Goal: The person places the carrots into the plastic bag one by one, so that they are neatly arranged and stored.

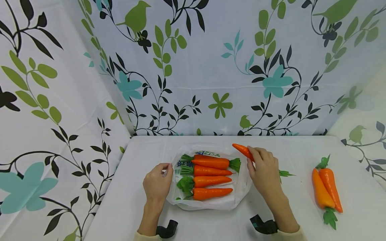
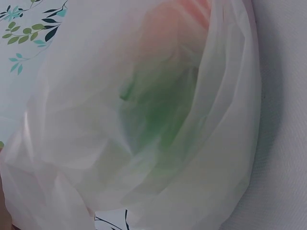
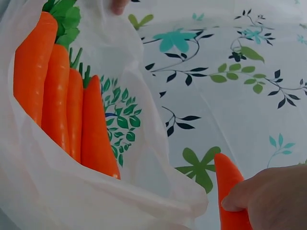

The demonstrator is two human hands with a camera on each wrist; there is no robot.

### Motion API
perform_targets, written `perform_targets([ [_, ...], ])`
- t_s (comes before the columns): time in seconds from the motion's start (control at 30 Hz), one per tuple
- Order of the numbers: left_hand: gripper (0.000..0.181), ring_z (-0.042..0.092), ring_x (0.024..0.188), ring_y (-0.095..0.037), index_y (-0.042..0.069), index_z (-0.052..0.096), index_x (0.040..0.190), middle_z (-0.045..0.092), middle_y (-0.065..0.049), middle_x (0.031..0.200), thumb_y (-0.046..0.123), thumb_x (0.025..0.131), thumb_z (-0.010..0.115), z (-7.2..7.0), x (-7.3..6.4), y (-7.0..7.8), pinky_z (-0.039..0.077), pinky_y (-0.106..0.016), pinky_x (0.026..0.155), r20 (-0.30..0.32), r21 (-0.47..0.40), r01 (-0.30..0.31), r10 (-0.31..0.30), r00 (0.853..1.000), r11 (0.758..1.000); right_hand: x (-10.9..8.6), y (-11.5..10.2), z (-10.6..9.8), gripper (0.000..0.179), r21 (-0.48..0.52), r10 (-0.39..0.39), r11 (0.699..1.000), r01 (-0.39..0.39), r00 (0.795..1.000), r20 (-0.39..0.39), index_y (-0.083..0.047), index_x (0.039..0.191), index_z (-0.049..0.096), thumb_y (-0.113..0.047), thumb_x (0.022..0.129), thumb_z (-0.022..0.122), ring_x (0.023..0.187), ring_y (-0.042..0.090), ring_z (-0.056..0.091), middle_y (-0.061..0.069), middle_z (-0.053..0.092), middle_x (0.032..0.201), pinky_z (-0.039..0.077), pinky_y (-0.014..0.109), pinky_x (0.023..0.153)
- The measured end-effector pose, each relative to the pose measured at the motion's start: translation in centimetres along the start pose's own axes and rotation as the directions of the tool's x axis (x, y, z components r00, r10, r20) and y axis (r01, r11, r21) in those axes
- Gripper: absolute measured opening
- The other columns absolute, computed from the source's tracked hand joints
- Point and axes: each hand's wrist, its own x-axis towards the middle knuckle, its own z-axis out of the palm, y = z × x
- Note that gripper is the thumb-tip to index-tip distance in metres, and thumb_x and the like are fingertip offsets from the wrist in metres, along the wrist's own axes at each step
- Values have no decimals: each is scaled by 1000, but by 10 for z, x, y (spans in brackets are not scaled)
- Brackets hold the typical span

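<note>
A white plastic bag [image 1: 211,205] lies with its mouth spread, several orange carrots [image 1: 212,181] with green tops side by side inside. My left hand [image 1: 157,183] pinches the bag's left rim between thumb and fingers. In the left wrist view the bag [image 2: 96,158] fills most of the picture, and carrot leaves show blurred through it. My right hand [image 1: 265,170] grips another carrot [image 1: 242,151] above the bag's right rim, its tip pointing up and left. Green leaves [image 1: 284,173] stick out behind that hand. The right wrist view shows this carrot [image 3: 230,179] outside the bag.
Two more carrots lie together on the white table [image 1: 120,214] at the right, a lighter orange one [image 1: 321,190] and a redder one [image 1: 331,187]. A patterned curtain [image 1: 187,67] hangs behind the table and along its left side.
</note>
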Motion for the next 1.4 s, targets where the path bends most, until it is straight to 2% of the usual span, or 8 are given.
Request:
perform_targets([
  [0.33, 12, 68, 58, -18, 7, 74, 82, 73, -8, 74, 17, 82, 68, 1, 0, 1, 54, -34, 52, -7, 9, -3, 3, 1000, 1000, -1, -9, 2, 46, 11, -46, 999, 46, 999, -5, -7, 124, 58, -9, 80, 71, 100, 31, 49, 14, 58, 111, 38, 47, 84],
  [0.63, 12, 68, 59, -18, 7, 74, 82, 73, -9, 75, 17, 82, 68, 1, 0, 1, 54, -34, 53, -3, 9, -3, 3, 1000, 1000, -1, -21, 1, 45, 23, -123, 992, 124, 992, -32, -7, 123, 60, -9, 79, 71, 104, 33, 50, 15, 59, 113, 37, 50, 88],
  [1.0, 11, 68, 58, -19, 7, 73, 81, 73, -9, 74, 16, 82, 68, 1, 1, 1, 54, -34, 52, -17, 5, -20, 20, 1000, 1000, -3, -36, 0, 47, 39, -185, 982, 185, 983, -17, -10, 125, 59, -11, 80, 71, 108, 30, 50, 11, 59, 115, 36, 48, 92],
  [1.4, 11, 68, 58, -18, 7, 73, 82, 73, -8, 74, 17, 82, 67, -1, 1, 1, 54, -34, 52, -19, 4, -18, 18, 1000, 1000, -8, -58, 6, 43, 77, -295, 952, 297, 955, -29, -13, 123, 61, -8, 81, 68, 105, 26, 53, 6, 61, 113, 35, 44, 91],
])
